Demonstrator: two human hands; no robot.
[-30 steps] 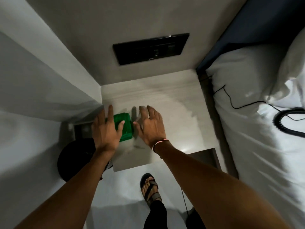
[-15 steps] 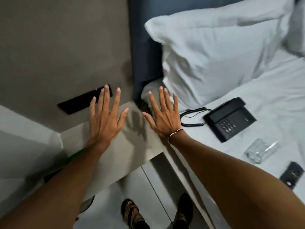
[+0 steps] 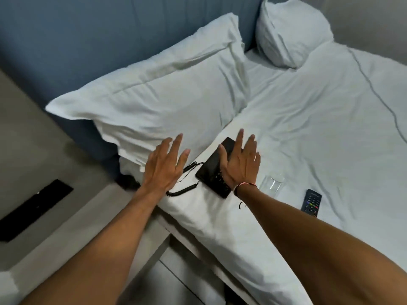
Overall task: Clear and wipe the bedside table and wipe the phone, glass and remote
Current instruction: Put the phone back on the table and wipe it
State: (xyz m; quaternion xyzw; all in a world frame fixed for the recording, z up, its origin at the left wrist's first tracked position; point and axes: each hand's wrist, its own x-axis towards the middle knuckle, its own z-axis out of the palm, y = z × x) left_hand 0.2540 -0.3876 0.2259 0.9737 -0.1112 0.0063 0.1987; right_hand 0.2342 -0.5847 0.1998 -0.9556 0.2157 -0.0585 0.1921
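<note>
A black desk phone (image 3: 211,170) lies on the white bed near its left edge, its coiled cord (image 3: 182,190) trailing toward the table. My right hand (image 3: 240,164) hovers over the phone's right half, fingers spread and holding nothing. My left hand (image 3: 164,166) is just left of the phone, above the cord and the pillow's edge, also spread and empty. A clear glass (image 3: 273,182) lies on its side on the sheet right of my right wrist. A black remote (image 3: 311,202) with coloured buttons rests further right. The bedside table (image 3: 55,245) shows at lower left, partly under my left forearm.
Two white pillows (image 3: 158,89) (image 3: 290,31) lean on the blue headboard (image 3: 88,36). A black switch panel (image 3: 33,208) is set in the grey wall at the left. The white sheet (image 3: 330,128) stretches to the right. Floor tiles (image 3: 176,285) show below between table and bed.
The view has swung right from the table to the bed. Both hands left the green cloth on the table and moved over to the phone; the cloth is out of view.
</note>
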